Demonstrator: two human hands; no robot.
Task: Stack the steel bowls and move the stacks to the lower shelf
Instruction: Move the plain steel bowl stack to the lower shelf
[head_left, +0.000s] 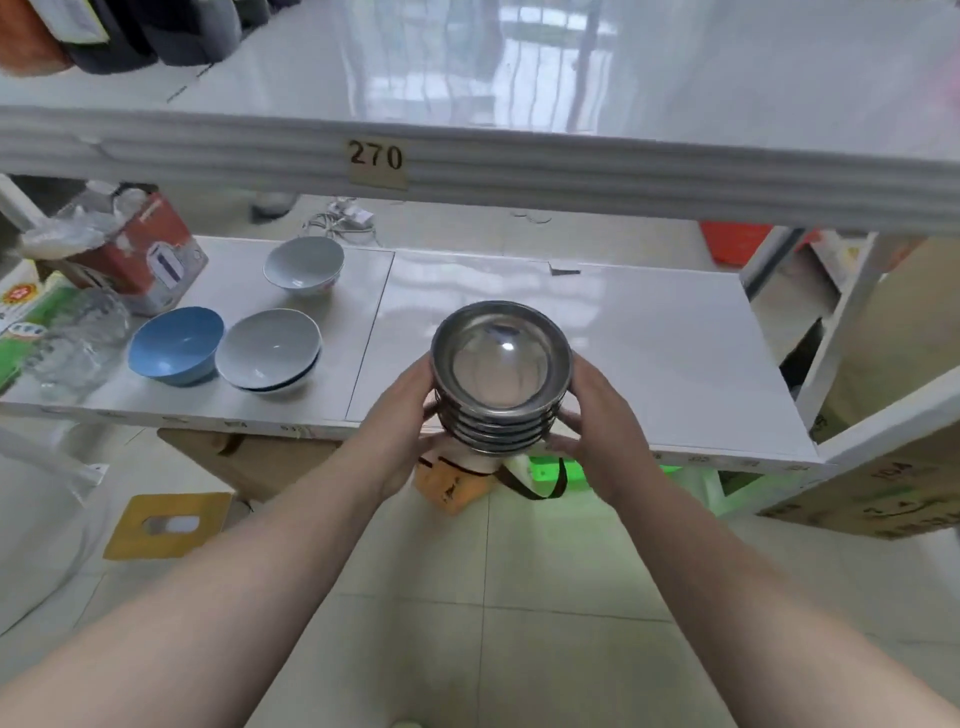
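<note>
A stack of several nested steel bowls (500, 364) is held between both hands at the front edge of the lower shelf (649, 353). My left hand (402, 415) presses against the stack's left side. My right hand (597, 410) cups its right side and underside. The bottom of the stack sits at or just above the shelf's front lip; I cannot tell whether it touches. The upper shelf (519, 171), marked 270, runs across above, its glossy top bare in the middle.
On the lower shelf's left part stand a blue bowl (176, 343), two nested white bowls (267, 348), another white bowl (304, 265), a glass bowl (78, 343) and a red box (140, 249). Bags (467, 483) and cardboard boxes (883, 493) lie on the floor under the shelf.
</note>
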